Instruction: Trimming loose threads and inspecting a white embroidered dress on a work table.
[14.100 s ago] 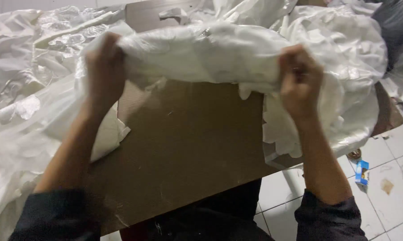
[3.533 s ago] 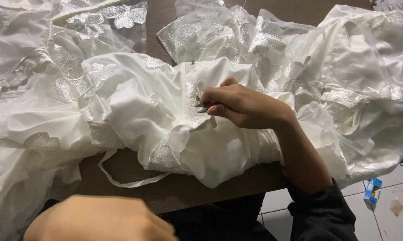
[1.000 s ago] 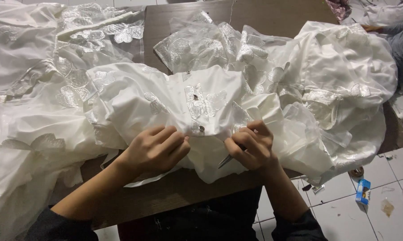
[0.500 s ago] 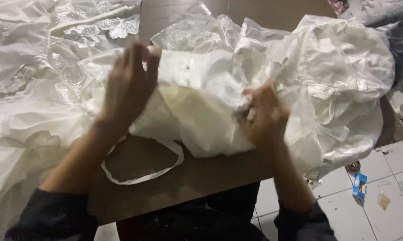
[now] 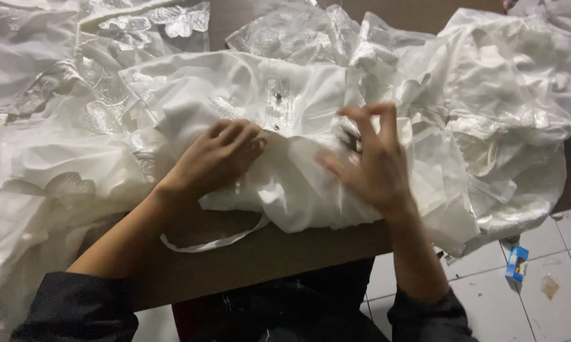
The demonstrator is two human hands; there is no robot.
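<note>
A white garment (image 5: 285,101) with small metal snaps down its front lies bunched on a brown table (image 5: 260,253). My left hand (image 5: 219,155) presses flat on its folded lower edge, fingers together. My right hand (image 5: 368,161) hovers over the cloth just to the right, fingers spread and curled, blurred by motion; a small dark thing shows near its fingertips, unclear what. A loose white strap (image 5: 216,240) hangs from the garment over the bare table near me.
More white and lace-trimmed fabric (image 5: 76,95) is heaped to the left and far side. Clear plastic-wrapped bundles (image 5: 507,114) pile up on the right. A white tiled floor (image 5: 551,253) shows at right, with a small blue box (image 5: 516,263) on it.
The garment was lifted in both hands half a second ago; it now lies back on the table. My left hand has come down flat on it, and my right hand has let go.
</note>
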